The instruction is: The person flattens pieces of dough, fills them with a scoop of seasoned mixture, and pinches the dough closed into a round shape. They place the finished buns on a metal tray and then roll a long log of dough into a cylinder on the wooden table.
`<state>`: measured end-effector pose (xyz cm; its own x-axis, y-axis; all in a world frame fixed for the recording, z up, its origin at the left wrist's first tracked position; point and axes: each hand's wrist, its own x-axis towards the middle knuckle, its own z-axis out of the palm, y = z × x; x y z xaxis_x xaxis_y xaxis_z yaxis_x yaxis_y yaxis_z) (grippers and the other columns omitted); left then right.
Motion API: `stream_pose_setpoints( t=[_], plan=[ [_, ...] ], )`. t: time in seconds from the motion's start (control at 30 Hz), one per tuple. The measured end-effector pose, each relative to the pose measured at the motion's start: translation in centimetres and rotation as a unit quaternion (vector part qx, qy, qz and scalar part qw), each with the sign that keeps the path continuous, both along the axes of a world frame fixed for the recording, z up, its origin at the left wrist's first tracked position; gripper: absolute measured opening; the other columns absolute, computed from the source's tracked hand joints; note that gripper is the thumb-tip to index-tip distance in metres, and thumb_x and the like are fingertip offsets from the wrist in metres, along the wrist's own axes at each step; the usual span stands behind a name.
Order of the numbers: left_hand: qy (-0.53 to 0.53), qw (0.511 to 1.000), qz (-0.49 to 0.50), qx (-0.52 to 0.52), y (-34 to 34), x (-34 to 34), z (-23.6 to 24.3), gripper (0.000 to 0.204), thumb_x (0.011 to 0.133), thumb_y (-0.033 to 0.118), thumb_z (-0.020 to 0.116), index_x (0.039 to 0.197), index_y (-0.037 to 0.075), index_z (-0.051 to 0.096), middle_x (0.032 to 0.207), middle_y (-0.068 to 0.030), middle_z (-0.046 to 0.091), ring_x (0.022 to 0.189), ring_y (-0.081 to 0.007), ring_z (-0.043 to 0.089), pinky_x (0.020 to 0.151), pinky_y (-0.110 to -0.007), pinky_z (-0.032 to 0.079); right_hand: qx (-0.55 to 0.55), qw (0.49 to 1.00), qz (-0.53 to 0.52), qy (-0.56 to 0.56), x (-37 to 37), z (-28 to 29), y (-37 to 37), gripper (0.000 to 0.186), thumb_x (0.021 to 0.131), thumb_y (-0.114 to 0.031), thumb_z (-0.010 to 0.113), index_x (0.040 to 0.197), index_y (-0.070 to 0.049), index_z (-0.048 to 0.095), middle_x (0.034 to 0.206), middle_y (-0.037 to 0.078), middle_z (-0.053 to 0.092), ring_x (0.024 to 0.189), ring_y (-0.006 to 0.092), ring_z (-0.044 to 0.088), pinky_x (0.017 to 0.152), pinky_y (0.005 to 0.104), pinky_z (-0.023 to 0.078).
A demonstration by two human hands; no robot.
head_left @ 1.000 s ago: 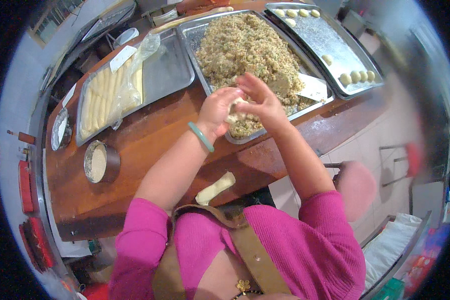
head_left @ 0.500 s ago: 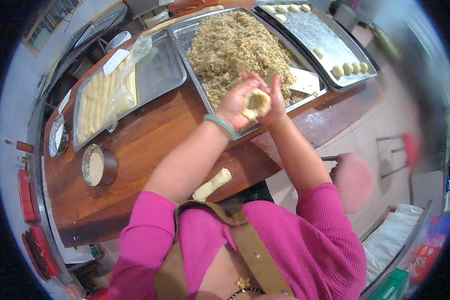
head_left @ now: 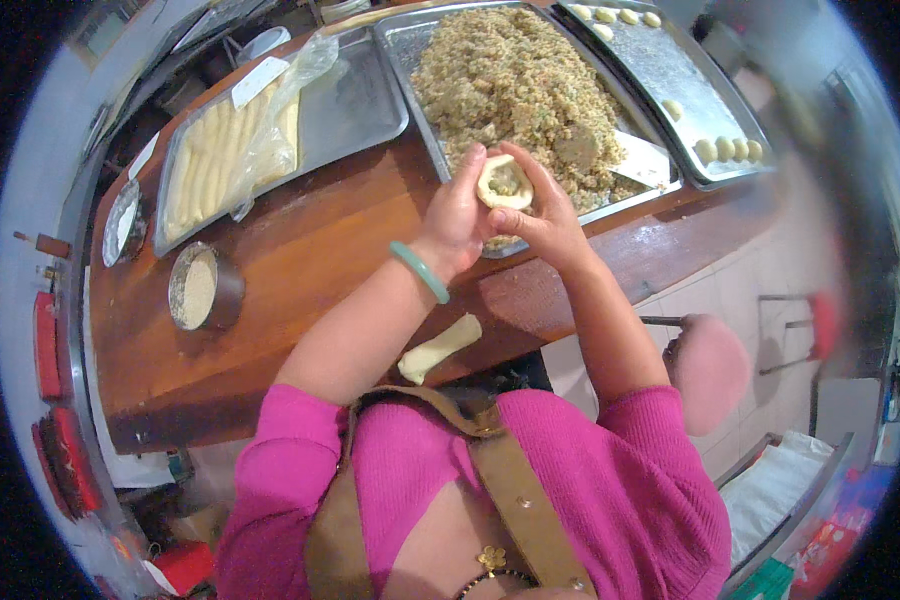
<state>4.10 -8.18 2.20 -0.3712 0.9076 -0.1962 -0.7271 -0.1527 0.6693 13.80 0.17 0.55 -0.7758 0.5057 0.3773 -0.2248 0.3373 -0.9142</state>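
Observation:
Both hands are closed around a small cup of pale dough (head_left: 492, 196) with a thick rim, tilted so its hollow faces up. A lumpy, darker patch shows inside the hollow. My left hand (head_left: 454, 222), with a pale green bangle at the wrist, supports the dough's left side. The fingers of my right hand (head_left: 552, 222) wrap its right side, and that thumb presses the near rim. Just beyond lies a metal tray (head_left: 422, 120) heaped with crumbly brown filling (head_left: 510, 75). A rounded lump of filling (head_left: 577, 148) rests on the heap's near right side.
A loose dough piece (head_left: 440, 348) lies near the table's front edge. On the left, long dough strips (head_left: 215, 150) sit under plastic on a tray (head_left: 355, 95), near a round tin of pale crumbs (head_left: 202, 288). A white scraper (head_left: 642, 160) leans in the filling; dough balls (head_left: 726, 150) sit far right.
My hands have turned the dough cup upward, and the right thumb has come onto its near rim. The right fingers, stretched upward before, now curl round it. The whole view has shifted slightly.

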Motion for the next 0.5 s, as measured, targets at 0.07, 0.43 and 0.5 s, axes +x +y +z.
stream_pose_setpoints(
  t=[0.07,0.43,0.5],
  plan=[
    [0.045,0.998,-0.019,-0.031,-0.9,0.0,-0.6,0.048,0.087,0.055,0.031,0.103,0.014,0.050,0.080,-0.0004,0.056,0.064,-0.0100,0.053,0.048,-0.024,0.040,0.101,0.995,0.002,0.006,-0.9,1.4,-1.0,0.064,0.069,-0.023,0.071,0.121,-0.001,0.041,0.113,0.015,0.052,0.107,0.0219,0.049,0.088,0.0337,0.040],
    [-0.007,0.984,-0.142,0.110,-4.8,-2.3,-2.1,0.051,0.084,0.060,0.033,0.095,0.014,0.052,0.080,-0.0010,0.058,0.069,-0.0130,0.058,0.056,-0.025,0.049,-0.046,0.997,0.062,-0.010,-2.4,1.2,-4.3,0.067,0.061,-0.027,0.075,0.118,-0.006,0.046,0.109,0.010,0.053,0.098,0.0175,0.051,0.082,0.0311,0.042],
    [0.016,0.999,-0.027,0.028,-4.6,-0.8,-1.7,0.052,0.084,0.059,0.034,0.101,0.013,0.051,0.090,-0.0033,0.057,0.081,-0.0154,0.058,0.065,-0.030,0.049,-0.091,0.995,0.014,-0.024,-2.6,0.9,-4.8,0.054,0.063,-0.024,0.072,0.110,-0.006,0.052,0.097,0.006,0.056,0.085,0.0149,0.054,0.076,0.0286,0.043]
  ],
)
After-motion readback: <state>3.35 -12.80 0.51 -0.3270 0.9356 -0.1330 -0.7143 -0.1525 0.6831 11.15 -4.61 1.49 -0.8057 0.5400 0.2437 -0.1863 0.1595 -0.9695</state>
